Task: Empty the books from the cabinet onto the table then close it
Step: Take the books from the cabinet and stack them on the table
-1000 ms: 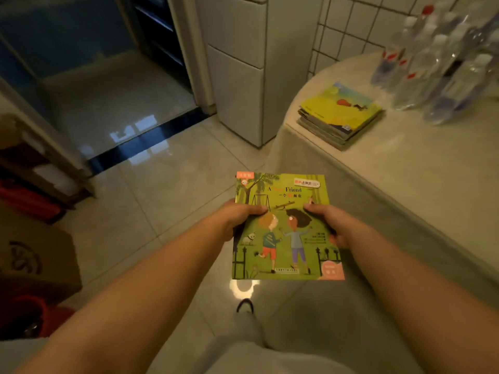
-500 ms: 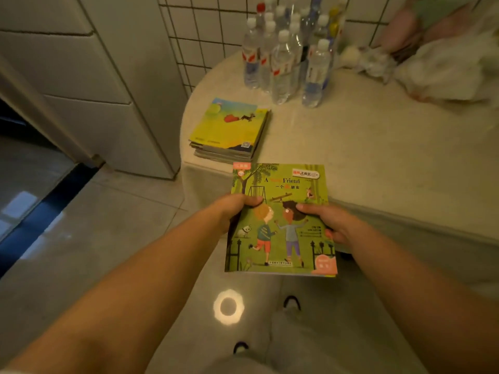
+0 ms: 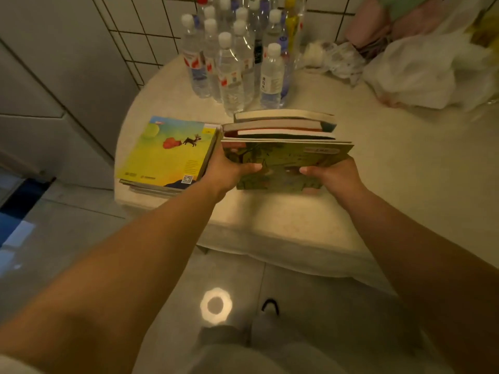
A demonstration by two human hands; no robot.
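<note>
I hold a stack of books [image 3: 283,136] over the round table [image 3: 270,220], its green picture-book cover [image 3: 280,163] facing me and tilted so the far edges of several books show. My left hand [image 3: 229,170] grips the stack's left side, thumb on the cover. My right hand [image 3: 332,175] grips the right side the same way. Just left of it, a pile of thin books topped by a yellow cover [image 3: 167,152] lies flat on the table near its left edge. The cabinet is out of view.
Several water bottles [image 3: 235,58] stand clustered at the back of the table against the tiled wall. White plastic bags [image 3: 415,74] and pink items lie at the back right. A white cupboard [image 3: 54,85] stands left. My foot shows on the floor tiles below.
I have turned to the table and carried the stack forward over its top, beside the yellow-covered pile. The stack has tilted so its far edges show. Both hands keep their grip.
</note>
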